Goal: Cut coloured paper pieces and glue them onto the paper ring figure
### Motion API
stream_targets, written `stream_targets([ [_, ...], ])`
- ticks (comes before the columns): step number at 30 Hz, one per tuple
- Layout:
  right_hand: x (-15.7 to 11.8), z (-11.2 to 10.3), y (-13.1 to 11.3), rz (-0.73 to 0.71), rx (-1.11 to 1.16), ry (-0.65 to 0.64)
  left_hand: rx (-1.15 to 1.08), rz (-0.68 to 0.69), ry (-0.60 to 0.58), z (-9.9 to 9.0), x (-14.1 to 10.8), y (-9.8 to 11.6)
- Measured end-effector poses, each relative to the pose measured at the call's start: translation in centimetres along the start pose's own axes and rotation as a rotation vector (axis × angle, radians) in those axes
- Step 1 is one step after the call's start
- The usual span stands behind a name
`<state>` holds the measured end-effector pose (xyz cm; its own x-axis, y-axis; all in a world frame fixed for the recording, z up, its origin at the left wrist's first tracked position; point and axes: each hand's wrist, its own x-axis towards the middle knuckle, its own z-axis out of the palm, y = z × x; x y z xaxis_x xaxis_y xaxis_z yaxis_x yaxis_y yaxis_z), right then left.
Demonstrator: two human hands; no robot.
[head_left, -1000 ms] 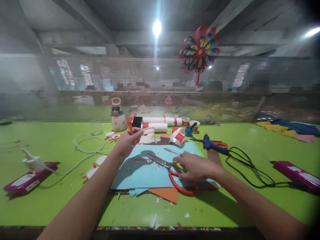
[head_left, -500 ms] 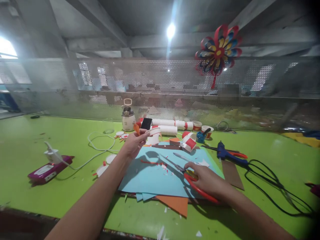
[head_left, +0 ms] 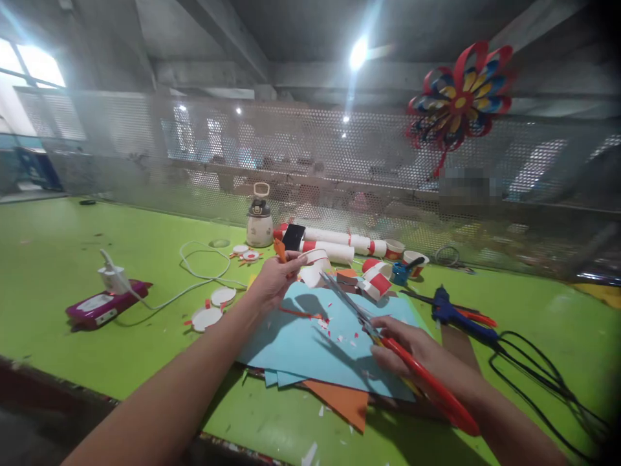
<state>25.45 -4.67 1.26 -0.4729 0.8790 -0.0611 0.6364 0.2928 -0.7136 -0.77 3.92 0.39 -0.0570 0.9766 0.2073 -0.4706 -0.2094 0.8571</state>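
My left hand (head_left: 277, 279) pinches a white paper piece with a red edge line (head_left: 316, 260), which looks cut from a paper cup. A small orange paper piece (head_left: 279, 248) sticks up at the same fingers. Red-handled scissors (head_left: 427, 382) are gripped in my right hand (head_left: 405, 343). Their blades point up and left, with the tips close to the white piece. Beneath both hands lie light blue paper sheets (head_left: 295, 349), scattered with red and white scraps and a thin red strip (head_left: 301, 313).
A blue glue gun (head_left: 456, 314) with a looped black cable lies at right. Behind are white-and-red tubes (head_left: 334, 252), a phone (head_left: 294, 237), paper cups (head_left: 416, 260) and a bottle (head_left: 259, 226). At left, a purple power strip (head_left: 109, 304) carries a charger and white cable.
My right hand has raised the scissors from near the blue paper, bringing the blades up toward the white piece. The left hand keeps its hold. The camera view has shifted and tilted slightly.
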Motion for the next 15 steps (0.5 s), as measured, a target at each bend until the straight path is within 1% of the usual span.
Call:
stream_targets([
  [3, 0.1, 0.2, -0.5, -0.054, 0.007, 0.003, 0.02, -0.031, -0.04, 0.9, -0.8, -0.2],
  [6, -0.1, 0.5, -0.7, -0.094, 0.096, 0.022, 0.042, -0.06, -0.076, 1.6, -1.3, -0.4],
  [10, -0.4, 1.0, -1.1, -0.065, 0.237, 0.072, 0.075, -0.101, -0.123, 2.1, -1.8, -0.6],
  [15, -0.5, 1.5, -1.3, -0.021, 0.288, 0.119, 0.097, -0.147, -0.184, 2.4, -2.3, -0.4],
])
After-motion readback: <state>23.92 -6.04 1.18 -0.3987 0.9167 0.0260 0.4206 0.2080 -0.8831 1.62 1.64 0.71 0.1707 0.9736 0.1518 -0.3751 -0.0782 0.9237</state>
